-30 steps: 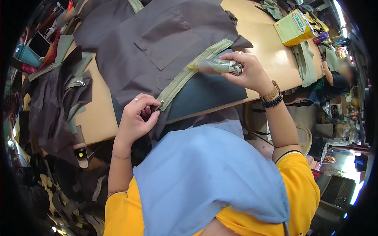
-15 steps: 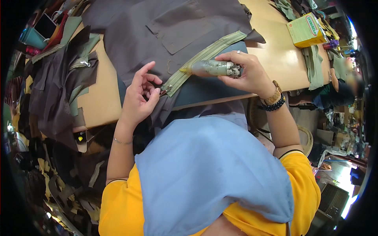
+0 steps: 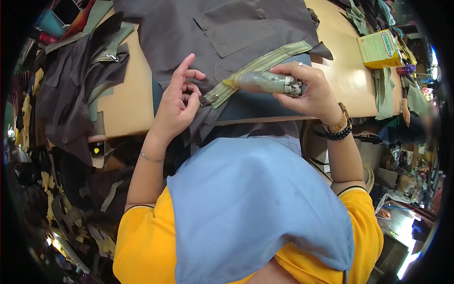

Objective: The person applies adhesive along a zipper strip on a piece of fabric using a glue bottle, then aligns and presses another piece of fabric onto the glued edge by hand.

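A stained bottle (image 3: 267, 83) lies sideways in my right hand (image 3: 312, 90), gripped between thumb and fingers, its yellow tip at the green zipper tape (image 3: 255, 65). The tape runs diagonally along the edge of a dark brown fabric (image 3: 179, 35) with a pocket-like patch (image 3: 236, 31). My left hand (image 3: 179, 102) is beside the lower end of the tape, by a metal zipper pull (image 3: 212, 99). Its index finger points up and the other fingers are loosely bent. Whether its thumb touches the fabric is unclear. Under the tape lies a dark blue-grey board (image 3: 265, 106).
More dark fabric pieces with a zipper (image 3: 80, 75) hang over the left of the table (image 3: 125, 111). A yellow-green box (image 3: 379, 49) stands at the right, with green cloth (image 3: 384, 92) beside it. Part of another person (image 3: 409, 123) shows at the far right.
My left hand has loosened from a pinch at the tape's lower end, its index finger now raised. The bottle tip has shifted down along the tape. The whole view has shifted a little.
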### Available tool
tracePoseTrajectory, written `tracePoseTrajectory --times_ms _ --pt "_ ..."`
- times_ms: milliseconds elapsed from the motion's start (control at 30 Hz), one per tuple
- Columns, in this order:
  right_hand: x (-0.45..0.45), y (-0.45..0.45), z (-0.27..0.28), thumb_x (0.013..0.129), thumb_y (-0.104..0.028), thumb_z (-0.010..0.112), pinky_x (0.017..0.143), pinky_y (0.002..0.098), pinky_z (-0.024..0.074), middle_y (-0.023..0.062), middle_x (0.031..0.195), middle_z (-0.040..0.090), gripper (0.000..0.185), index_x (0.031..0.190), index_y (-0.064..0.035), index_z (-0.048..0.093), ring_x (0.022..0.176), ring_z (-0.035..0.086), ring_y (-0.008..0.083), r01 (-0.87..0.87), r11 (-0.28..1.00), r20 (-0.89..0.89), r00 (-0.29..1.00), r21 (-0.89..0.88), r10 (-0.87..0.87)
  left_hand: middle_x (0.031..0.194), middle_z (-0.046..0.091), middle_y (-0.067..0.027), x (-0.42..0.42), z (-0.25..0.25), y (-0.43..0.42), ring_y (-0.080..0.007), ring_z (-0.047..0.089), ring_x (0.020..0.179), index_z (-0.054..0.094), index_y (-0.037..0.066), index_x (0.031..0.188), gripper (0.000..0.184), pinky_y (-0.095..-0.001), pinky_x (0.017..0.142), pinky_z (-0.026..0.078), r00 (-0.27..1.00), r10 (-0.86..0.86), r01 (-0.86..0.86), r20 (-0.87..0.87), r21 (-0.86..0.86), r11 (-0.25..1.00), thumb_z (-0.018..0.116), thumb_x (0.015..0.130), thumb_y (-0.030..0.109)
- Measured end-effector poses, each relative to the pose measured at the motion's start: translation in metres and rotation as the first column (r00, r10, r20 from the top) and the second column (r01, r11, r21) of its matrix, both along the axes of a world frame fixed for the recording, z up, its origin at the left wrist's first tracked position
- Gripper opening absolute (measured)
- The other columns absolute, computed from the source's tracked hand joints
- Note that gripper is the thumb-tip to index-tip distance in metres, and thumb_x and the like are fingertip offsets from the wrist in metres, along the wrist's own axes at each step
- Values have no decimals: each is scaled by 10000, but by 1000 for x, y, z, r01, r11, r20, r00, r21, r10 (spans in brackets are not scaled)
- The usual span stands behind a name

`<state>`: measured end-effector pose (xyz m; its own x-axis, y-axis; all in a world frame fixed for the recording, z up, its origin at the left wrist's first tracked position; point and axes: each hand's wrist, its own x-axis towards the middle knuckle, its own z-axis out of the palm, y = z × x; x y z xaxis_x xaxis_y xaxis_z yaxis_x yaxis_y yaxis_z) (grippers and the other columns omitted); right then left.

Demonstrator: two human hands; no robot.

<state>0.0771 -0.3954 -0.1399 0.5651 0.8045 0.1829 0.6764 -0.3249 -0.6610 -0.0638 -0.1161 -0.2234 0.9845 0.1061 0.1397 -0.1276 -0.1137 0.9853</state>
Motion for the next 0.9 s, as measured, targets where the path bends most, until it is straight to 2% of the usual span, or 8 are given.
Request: tracePoseTrajectory --times_ms 167,333,433,533,633,733,767,900 --pt "-5 6 -3 739 -54 805 787 297 544 98 984 723 414 1137 -24 696 852 697 204 -8 999 28 1000 -32 9 1265 512 -65 1 1 1 -73 490 875 243 95 1603 783 -176 781 439 1000 -30 30 -8 11 999 466 882 -111" --pt "-10 17 1 729 -52 800 783 310 545 104 980 720 421 1137 -33 699 854 695 229 -61 997 52 997 -40 63 1348 486 -82 1 -2 2 -97 521 966 240 104 1607 787 -226 853 468 1000 -18 19 5 -2 1000 426 876 -122" --pt "-13 26 1 709 -98 785 696 355 538 115 840 677 393 1094 -62 711 742 653 276 -88 996 123 989 22 85 1408 458 -94 1 -1 1 -121 535 1050 237 110 1609 799 -263 903 479 1000 -7 7 13 3 1000 402 864 -129" --pt "-14 30 7 716 -103 772 700 373 540 118 826 672 391 1100 -67 708 753 657 290 -82 994 134 987 -67 91 1430 448 -99 0 -1 2 -133 541 1094 234 108 1609 804 -278 925 482 1000 -10 10 7 10 1000 389 857 -130" --pt "-16 33 20 712 -75 787 784 368 543 116 1012 702 454 1156 -84 693 889 669 293 -117 979 112 984 -166 136 1431 449 -101 0 -2 2 -139 545 1099 233 100 1606 795 -284 929 482 1000 -13 13 5 22 1000 380 858 -125" --pt "-14 42 20 705 -88 793 808 382 548 106 1036 689 465 1158 -100 686 923 671 297 -222 966 275 928 -130 251 1402 464 -107 2 -5 2 -146 550 1067 272 82 1590 760 -273 897 488 1000 4 -4 24 -1 1000 394 867 -119" --pt "-18 46 25 700 -80 752 853 415 536 134 1002 671 387 1071 -46 646 933 649 327 -258 959 305 910 -117 282 1388 471 -110 3 -6 3 -148 552 1051 291 75 1582 745 -267 881 492 999 9 -8 40 -10 1000 402 871 -118" --pt "-16 54 23 687 -99 759 866 389 555 103 1088 666 478 1148 -94 633 973 660 302 -332 915 391 829 -230 399 1371 492 -106 3 -9 3 -144 551 1050 329 66 1565 723 -288 930 481 998 35 -36 59 3 999 375 870 -127"
